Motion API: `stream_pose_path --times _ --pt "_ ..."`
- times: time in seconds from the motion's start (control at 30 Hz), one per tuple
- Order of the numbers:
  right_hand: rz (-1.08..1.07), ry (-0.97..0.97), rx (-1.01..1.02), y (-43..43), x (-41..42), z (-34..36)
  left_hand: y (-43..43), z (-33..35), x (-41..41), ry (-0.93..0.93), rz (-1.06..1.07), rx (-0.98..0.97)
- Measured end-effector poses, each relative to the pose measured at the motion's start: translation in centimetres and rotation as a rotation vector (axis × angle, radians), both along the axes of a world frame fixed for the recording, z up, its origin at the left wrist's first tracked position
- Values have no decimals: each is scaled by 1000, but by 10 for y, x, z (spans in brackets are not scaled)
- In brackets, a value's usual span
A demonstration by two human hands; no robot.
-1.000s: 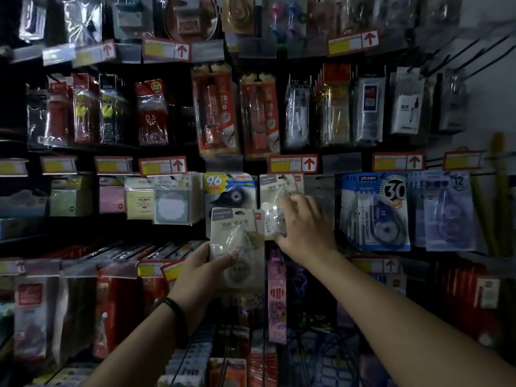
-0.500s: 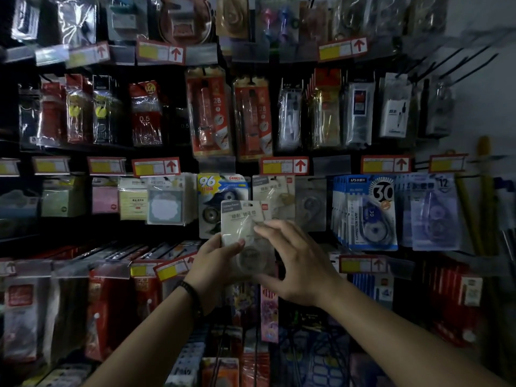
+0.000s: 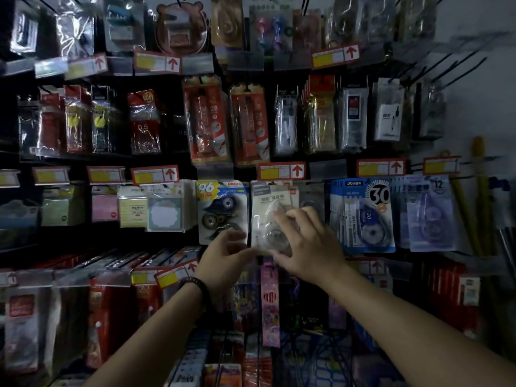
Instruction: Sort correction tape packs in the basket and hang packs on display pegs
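Observation:
A white-and-clear correction tape pack [image 3: 265, 216] is held upright against the display wall, right of a "96" correction tape pack [image 3: 222, 210]. My right hand [image 3: 304, 244] lies over its lower right side, fingers spread on its front and bottom edge. My left hand [image 3: 223, 255], with a bead bracelet at the wrist, pinches its lower left corner. The peg above the pack is hidden behind its top. Blue "30" correction tape packs [image 3: 365, 213] hang to the right. No basket is in view.
Pegs full of stationery packs cover the wall, with yellow-and-red price tags [image 3: 280, 171] on each row. Sticky notes [image 3: 164, 209] hang at left, pencil-lead packs [image 3: 206, 121] above, red packs [image 3: 117, 317] below. A pink pack [image 3: 270, 303] hangs just under my hands.
The pack went up and to the right, from my left hand alone to the wall spot beside the "96" pack. My right hand came off the wall and onto the pack.

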State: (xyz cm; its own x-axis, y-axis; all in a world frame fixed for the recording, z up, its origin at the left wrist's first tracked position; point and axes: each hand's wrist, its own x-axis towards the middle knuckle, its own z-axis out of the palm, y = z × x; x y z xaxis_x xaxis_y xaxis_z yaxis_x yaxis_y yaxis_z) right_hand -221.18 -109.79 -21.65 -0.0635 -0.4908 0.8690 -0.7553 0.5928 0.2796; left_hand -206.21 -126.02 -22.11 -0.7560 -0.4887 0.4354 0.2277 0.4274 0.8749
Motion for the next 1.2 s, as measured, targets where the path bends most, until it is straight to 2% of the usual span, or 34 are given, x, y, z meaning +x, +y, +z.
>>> stream_pose_path --times 0.1,0.2,0.4,0.6,0.77,0.9,1.07,1.2 --pt "-73 -26 -11 -7 -2 11 -8 -6 1 -45 -42 -20" --pt "-92 -32 26 -15 -4 19 -15 -9 4 -34 -141 112" --pt "-152 -69 100 -23 -4 26 -30 -18 1 -33 -134 109" --pt "-249 -153 147 -33 -2 30 -23 -31 10 -92 -123 13" --pt "-197 -283 163 -29 13 19 -17 -48 24 -179 -76 -202" --pt "-133 -318 147 -11 29 -6 -9 -69 44 -231 -22 -310" --pt "2 -266 128 15 54 -69 -3 -121 75 -312 -1 -387" --pt "75 -420 145 37 85 -152 8 -193 99 -436 -13 -464"
